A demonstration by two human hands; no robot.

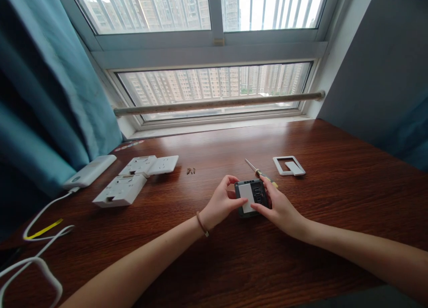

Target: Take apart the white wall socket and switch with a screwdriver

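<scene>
Between my two hands is a wall switch point(246, 193) with a dark grey frame and a white rocker plate on its left half; its right half shows bare black parts. My left hand point(224, 200) grips it from the left, thumb on the white plate. From the right, my right hand point(279, 207) holds the other side, its thumb at the plate's lower edge. A screwdriver point(257, 170) lies just behind the switch, partly hidden by my right fingers. Farther right rests a white square frame point(278, 166) with a loose white rocker plate point(294, 168) on it.
Several small screws point(190, 170) lie left of centre. White socket boxes point(120, 190) and a white socket panel point(164, 164) sit at the left. Beyond them are a white power bank point(90, 170), a white cable point(43, 259) and a yellow strip point(45, 229). The window sill borders the wooden table point(187, 263).
</scene>
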